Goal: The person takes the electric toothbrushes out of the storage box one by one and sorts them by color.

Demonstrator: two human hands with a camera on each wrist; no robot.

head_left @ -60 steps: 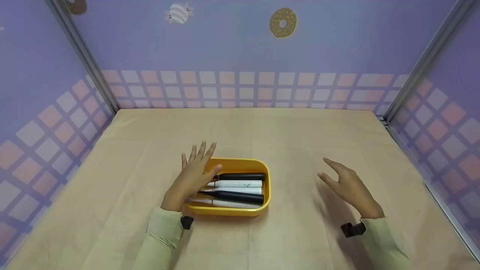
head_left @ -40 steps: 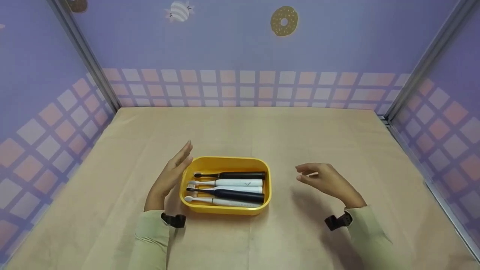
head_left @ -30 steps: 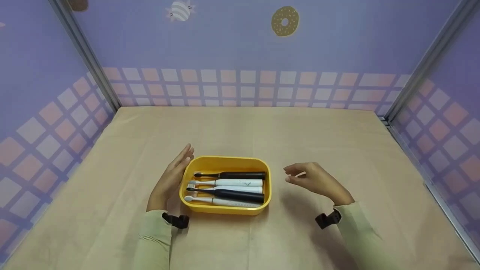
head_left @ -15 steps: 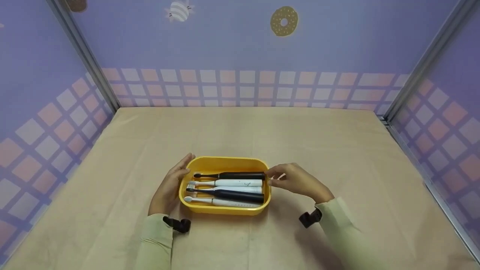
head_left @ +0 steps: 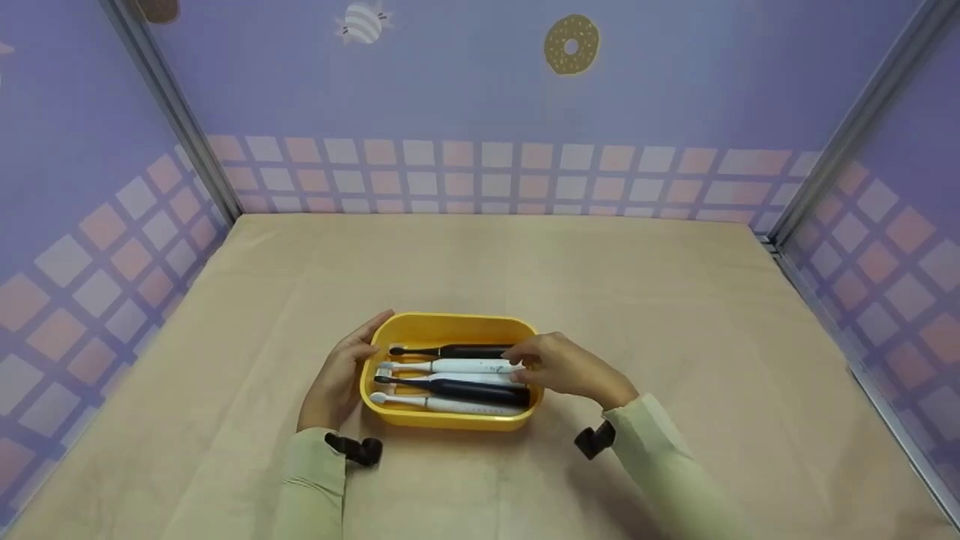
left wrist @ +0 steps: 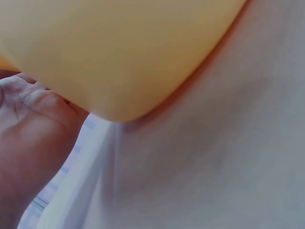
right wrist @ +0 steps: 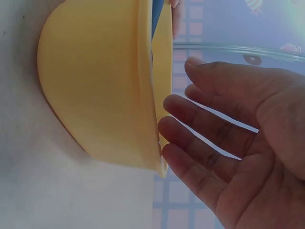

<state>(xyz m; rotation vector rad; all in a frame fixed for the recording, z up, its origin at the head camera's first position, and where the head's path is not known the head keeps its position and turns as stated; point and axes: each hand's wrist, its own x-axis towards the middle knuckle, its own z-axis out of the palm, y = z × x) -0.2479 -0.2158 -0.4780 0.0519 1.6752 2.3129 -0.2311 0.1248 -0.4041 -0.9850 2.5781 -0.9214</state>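
Observation:
A yellow plastic box (head_left: 450,424) holds several electric toothbrushes lying side by side, heads to the left. The rearmost toothbrush (head_left: 469,351) is black. In front of it lies a white toothbrush (head_left: 450,366); nearer me are a dark toothbrush (head_left: 472,390) and another white toothbrush (head_left: 461,406). My left hand (head_left: 334,382) holds the box's left end, thumb at the rim; its fingers are mostly hidden in the left wrist view. Over the right rim, my right hand (head_left: 570,369) hovers at the handle ends. In the right wrist view its fingers (right wrist: 200,117) are apart, gripping nothing.
A beige cloth (head_left: 637,277) covers the table. Purple walls with a checked band (head_left: 495,176) stand behind and at both sides, joined by metal posts (head_left: 847,112). A black wrist camera (head_left: 595,440) sits on the right wrist, another (head_left: 364,451) on the left.
My left hand has come off the toothbrushes to the box's left end, its thumb now at the rim. My right hand has moved left from the table to over the handles.

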